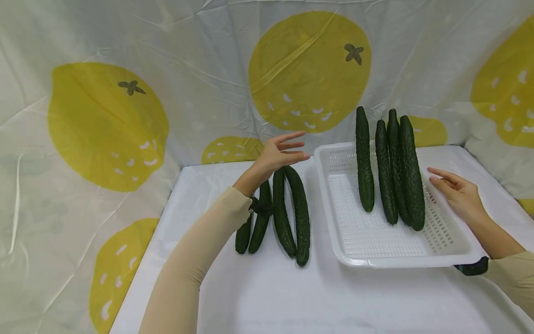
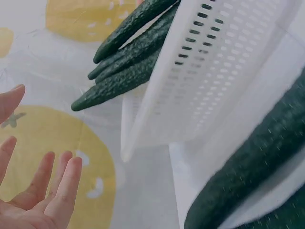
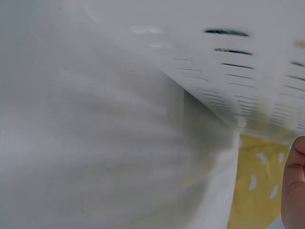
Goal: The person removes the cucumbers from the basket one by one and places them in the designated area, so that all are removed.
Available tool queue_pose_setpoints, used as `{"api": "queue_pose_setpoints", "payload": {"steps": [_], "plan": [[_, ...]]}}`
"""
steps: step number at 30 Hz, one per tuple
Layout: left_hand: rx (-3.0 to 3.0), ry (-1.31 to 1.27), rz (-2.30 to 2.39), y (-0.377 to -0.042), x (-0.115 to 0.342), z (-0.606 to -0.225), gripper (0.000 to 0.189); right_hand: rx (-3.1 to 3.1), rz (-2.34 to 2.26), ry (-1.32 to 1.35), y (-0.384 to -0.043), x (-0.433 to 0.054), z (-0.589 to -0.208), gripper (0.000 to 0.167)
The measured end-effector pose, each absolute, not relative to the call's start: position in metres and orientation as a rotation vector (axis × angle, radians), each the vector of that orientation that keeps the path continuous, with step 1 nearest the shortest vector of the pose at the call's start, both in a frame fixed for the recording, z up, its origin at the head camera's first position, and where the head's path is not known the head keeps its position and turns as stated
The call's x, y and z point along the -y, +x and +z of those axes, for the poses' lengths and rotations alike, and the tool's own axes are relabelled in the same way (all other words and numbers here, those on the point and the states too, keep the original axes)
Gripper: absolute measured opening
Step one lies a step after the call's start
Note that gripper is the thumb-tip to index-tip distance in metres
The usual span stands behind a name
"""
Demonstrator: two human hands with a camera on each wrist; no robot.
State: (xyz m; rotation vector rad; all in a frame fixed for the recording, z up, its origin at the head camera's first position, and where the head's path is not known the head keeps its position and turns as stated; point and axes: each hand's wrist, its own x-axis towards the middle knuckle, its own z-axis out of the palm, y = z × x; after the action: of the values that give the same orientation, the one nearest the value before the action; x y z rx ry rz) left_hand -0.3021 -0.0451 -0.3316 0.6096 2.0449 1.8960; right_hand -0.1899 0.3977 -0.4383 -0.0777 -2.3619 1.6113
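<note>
My left hand (image 1: pixel 280 153) is raised near the far ends of several dark green cucumbers (image 1: pixel 302 218) lying side by side on the table. Its fingers are spread with nothing between them; the left wrist view shows the same empty left hand (image 2: pixel 43 191). Off the right side of a white perforated plastic basket (image 1: pixel 359 260), my right hand (image 1: pixel 460 197) is held with fingers loosely extended toward the rim, holding nothing. Several more cucumbers (image 1: pixel 410 176) lean in the basket, their upper ends above its far rim. Only part of the right hand (image 3: pixel 293 186) appears in the right wrist view.
A white cloth (image 1: pixel 267 301) covers the table. Behind it hangs a pale curtain (image 1: pixel 200 69) printed with large yellow lemons. The basket's slotted side wall (image 2: pixel 190 81) fills the upper middle of the left wrist view.
</note>
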Motion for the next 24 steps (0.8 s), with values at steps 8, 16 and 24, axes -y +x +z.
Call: {"api": "queue_pose_setpoints", "payload": {"steps": [8,16,24], "plan": [[-2.005,0.589,1.916,-0.309,0.008,-0.331,0.059,2.375,1.597,-0.079,-0.19,-0.398,-0.439,0.037],[-1.947,0.474,1.958,-0.314,-0.027,-0.334,0.056,2.39,1.607,-0.096,-0.19,-0.398,-0.438,0.037],[-1.877,0.49,1.943,-0.307,-0.072,-0.335,0.058,2.394,1.604,-0.104,-0.19,-0.399,-0.439,0.038]]}}
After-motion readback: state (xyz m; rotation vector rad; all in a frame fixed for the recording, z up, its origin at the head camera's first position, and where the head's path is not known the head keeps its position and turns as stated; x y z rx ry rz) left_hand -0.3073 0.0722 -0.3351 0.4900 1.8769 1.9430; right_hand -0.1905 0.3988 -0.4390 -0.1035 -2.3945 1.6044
